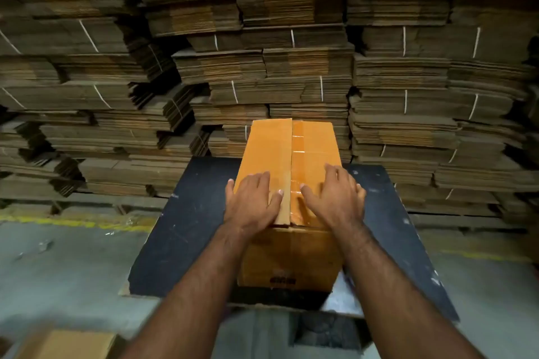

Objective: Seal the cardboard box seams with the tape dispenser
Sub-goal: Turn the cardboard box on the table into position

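Both my left hand point(252, 201) and right hand point(335, 198) press flat on the box point(271, 151) flaps; centre seam looks only partly taped, dispenser unseen.

1. Stacks of flattened cardboard point(294, 67), tied in bundles with white string, fill the background.
2. A dark table point(186, 230) stands on the grey floor point(58, 265).
3. A yellow floor line point(73, 223) runs along the stacks.
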The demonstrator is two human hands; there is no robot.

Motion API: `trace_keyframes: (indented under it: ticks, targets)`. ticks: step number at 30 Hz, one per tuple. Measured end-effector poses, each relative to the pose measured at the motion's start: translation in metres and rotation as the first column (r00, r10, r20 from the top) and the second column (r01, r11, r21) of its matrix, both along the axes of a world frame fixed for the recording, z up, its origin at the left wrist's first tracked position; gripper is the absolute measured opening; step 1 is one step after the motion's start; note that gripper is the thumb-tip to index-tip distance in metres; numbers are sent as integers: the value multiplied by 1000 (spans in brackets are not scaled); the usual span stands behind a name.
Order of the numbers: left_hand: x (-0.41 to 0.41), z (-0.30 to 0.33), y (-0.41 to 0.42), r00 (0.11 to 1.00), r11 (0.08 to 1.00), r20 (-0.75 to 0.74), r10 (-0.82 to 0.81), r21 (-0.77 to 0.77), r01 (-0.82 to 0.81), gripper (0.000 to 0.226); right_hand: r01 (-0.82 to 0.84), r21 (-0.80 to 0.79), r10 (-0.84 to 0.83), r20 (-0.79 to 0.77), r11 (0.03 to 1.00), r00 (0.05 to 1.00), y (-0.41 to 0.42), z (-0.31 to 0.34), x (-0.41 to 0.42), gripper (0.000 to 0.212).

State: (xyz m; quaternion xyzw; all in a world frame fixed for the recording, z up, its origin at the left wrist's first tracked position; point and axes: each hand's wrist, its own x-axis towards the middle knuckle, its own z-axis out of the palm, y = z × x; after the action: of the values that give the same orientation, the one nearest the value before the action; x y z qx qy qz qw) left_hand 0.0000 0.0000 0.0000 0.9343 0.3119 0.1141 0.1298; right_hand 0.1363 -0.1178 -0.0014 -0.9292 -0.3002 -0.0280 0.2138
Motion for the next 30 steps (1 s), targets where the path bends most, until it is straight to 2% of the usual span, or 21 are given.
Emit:
trace_keyframes:
  ticks: [4,9,15,19,22,26,30]
  targets:
    - [24,-2,50,987,990,-156,-38,-141,16,66,62,-150,-88,-173,987,981,28,4,27,93]
    - [59,-21,103,978,977,-158,-137,-187,106,74,106,-324,-162,-151,940,975,59,-4,57,92]
    - [83,-34,127,971,987,-183,-156,-70,145,78,188,-301,-257,-208,935,944,73,-20,68,99]
    - [94,-34,143,969,984,-176,-173,-79,162,80,204,-279,-264,-198,938,944,87,-23,77,101]
    - [98,-34,149,984,990,-147,-98,-117,81,91,217,-260,-274,-210,941,938,95,-26,85,107]
    - [101,-29,147,989,936,-115,94,-329,-127,121,301,-179,-343,-293,937,893,95,-25,92,130]
    - [97,-26,134,977,904,-117,178,-373,-209,126,255,-173,-297,-293,951,909,89,-23,99,129]
